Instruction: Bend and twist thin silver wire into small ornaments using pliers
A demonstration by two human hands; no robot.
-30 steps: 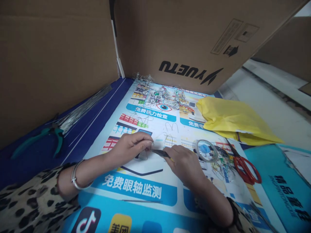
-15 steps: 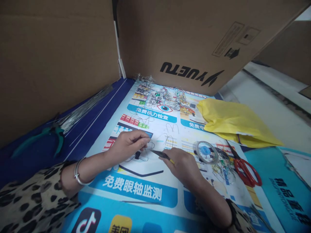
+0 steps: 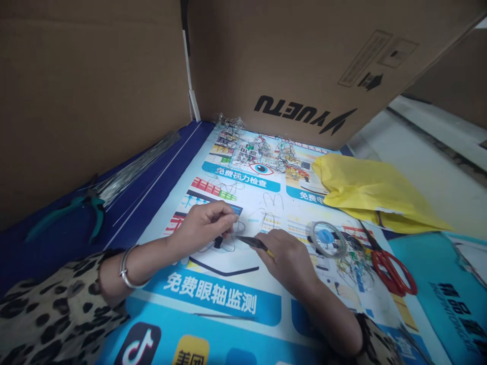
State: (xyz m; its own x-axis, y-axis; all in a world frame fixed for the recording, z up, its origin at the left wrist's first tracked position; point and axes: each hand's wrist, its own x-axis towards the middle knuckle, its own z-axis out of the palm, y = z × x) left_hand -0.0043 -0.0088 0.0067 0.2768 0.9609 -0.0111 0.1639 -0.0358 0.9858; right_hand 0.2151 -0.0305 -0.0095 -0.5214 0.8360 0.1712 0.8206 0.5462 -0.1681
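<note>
My left hand (image 3: 208, 225) pinches a thin bent wire (image 3: 233, 249) between thumb and fingers, over the printed poster. The wire curves into loops below and beside the fingertips. My right hand (image 3: 287, 257) is wrapped round needle-nose pliers (image 3: 254, 243) with a yellow handle. Their dark tip points left and meets the wire close to my left fingertips; whether the jaws are closed on it I cannot tell. Beyond my hands, a few bent wire shapes (image 3: 273, 201) lie on the poster.
Teal-handled pliers (image 3: 97, 213) and a bundle of straight wires (image 3: 133, 170) lie at left. Tangled wire pieces (image 3: 262, 147) sit at the back by cardboard walls (image 3: 304, 61). To the right are a tape roll (image 3: 327, 239), red scissors (image 3: 393, 274) and a yellow bag (image 3: 373, 190).
The view has shifted slightly, moving the scene a little to the right. Both hands keep nearly the same pose, with the pliers tip still at the wire.
</note>
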